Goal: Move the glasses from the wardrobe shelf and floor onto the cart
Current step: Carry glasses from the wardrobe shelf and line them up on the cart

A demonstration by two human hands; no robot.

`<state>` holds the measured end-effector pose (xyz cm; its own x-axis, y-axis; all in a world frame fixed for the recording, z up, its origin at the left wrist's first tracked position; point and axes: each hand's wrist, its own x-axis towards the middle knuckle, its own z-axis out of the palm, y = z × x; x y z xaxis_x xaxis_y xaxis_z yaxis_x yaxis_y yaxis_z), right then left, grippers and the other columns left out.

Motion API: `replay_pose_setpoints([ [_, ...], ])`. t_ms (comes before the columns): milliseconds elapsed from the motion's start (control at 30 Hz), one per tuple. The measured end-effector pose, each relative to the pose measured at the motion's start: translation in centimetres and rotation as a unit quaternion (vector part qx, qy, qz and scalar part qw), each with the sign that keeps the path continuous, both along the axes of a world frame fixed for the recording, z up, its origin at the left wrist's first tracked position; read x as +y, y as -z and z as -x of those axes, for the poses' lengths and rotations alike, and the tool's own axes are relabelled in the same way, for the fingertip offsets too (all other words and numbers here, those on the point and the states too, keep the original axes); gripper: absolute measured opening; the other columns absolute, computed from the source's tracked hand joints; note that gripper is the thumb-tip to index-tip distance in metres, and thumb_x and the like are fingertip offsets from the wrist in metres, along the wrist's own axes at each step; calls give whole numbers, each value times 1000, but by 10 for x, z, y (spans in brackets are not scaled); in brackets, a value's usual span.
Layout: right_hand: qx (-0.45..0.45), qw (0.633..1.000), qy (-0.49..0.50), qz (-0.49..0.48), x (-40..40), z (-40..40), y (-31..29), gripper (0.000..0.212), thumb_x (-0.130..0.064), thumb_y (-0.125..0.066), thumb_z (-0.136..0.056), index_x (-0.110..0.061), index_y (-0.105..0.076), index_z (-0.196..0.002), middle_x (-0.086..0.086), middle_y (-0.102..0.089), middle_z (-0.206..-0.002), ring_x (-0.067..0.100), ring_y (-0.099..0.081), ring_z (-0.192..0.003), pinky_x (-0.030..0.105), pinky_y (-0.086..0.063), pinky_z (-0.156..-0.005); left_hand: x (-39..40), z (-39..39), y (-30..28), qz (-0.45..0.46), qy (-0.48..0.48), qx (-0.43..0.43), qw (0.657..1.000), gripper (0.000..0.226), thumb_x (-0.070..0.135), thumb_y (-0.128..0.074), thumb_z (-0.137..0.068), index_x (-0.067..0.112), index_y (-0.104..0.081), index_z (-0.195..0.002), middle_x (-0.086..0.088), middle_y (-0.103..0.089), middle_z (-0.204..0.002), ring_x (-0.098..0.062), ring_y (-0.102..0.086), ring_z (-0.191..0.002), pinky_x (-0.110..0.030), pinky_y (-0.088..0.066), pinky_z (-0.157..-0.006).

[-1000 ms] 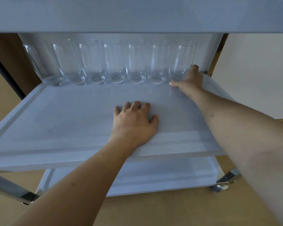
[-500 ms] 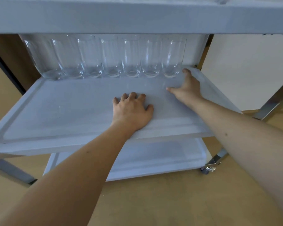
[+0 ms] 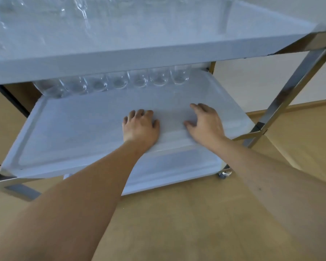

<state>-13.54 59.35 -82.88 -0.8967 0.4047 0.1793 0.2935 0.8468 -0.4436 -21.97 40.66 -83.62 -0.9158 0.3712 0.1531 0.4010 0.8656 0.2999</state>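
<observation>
Seven glasses [image 3: 119, 82] line middle tray [image 3: 64, 129].

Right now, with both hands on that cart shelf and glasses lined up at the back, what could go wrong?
The row of glasses stands close together at the far edge of the middle shelf; a nudge to the cart could knock them against each other or tip one. The left hand and right hand lie flat on that shelf, so leaning on it might roll the cart on its caster. More glassware sits on the top shelf overhead.
</observation>
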Motion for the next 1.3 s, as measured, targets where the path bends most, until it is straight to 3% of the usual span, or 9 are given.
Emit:
replay_pose_setpoints([
  [100,-47,999,-5,-4,-11,-35,-13,65,-39,-66,-93,-13,-46,-149,18,-45,-151,36,-34,-141,41,-31,-115,-4,-36,-18,-20,17,-67,997,38,34,-53,-96,18,-62,-130,-7,-56,-139,-33,-39,-134,-43,-32,-112],
  [200,-78,997,7,14,-19,-71,-42,65,-41,-63,-95,-14,-44,-150,17,-42,-154,37,-31,-144,44,-27,-118,-5,-73,-55,-1,40,-116,992,50,43,-54,-98,24,-52,-144,-5,-43,-154,-32,-26,-147,-46,-26,-119],
  [300,-104,994,14,30,-23,-104,-83,64,-43,-60,-98,-17,-40,-153,15,-39,-156,35,-29,-145,44,-27,-118,-3,-103,-101,14,58,-126,990,55,49,-53,-98,24,-48,-147,-6,-39,-157,-31,-23,-149,-49,-25,-120],
  [667,-155,981,23,111,-44,-235,-306,64,-41,-58,-99,-22,-35,-155,5,-31,-161,28,-26,-147,40,-26,-120,-10,-233,-315,13,97,-172,980,58,45,-55,-98,20,-44,-149,-9,-40,-156,-30,-26,-148,-48,-28,-118],
  [767,-147,984,20,101,-47,-281,-361,62,-39,-60,-97,-23,-38,-153,1,-39,-156,27,-36,-140,40,-33,-114,-19,-272,-367,8,95,-175,980,56,44,-57,-97,19,-47,-147,-9,-43,-154,-29,-28,-146,-48,-30,-117],
  [900,-116,987,58,97,-39,-325,-422,63,-38,-64,-95,-19,-40,-151,3,-45,-149,30,-41,-134,39,-33,-110,-14,-311,-428,7,105,-172,979,58,43,-57,-98,19,-45,-149,-7,-43,-153,-29,-30,-145,-47,-31,-117],
  [1100,-63,993,74,63,-14,-369,-470,66,-37,-64,-95,-17,-40,-152,13,-38,-155,33,-33,-143,39,-22,-116,36,-341,-498,-34,172,-119,977,59,42,-60,-96,19,-46,-148,-4,-47,-150,-28,-35,-141,-43,-34,-115],
  [1300,-42,991,124,31,19,-391,-503,68,-44,-60,-96,-22,-35,-154,9,-32,-160,32,-27,-147,43,-21,-120,82,-352,-544,-54,241,-69,967,59,42,-62,-95,20,-47,-148,-5,-47,-150,-30,-34,-143,-48,-33,-116],
])
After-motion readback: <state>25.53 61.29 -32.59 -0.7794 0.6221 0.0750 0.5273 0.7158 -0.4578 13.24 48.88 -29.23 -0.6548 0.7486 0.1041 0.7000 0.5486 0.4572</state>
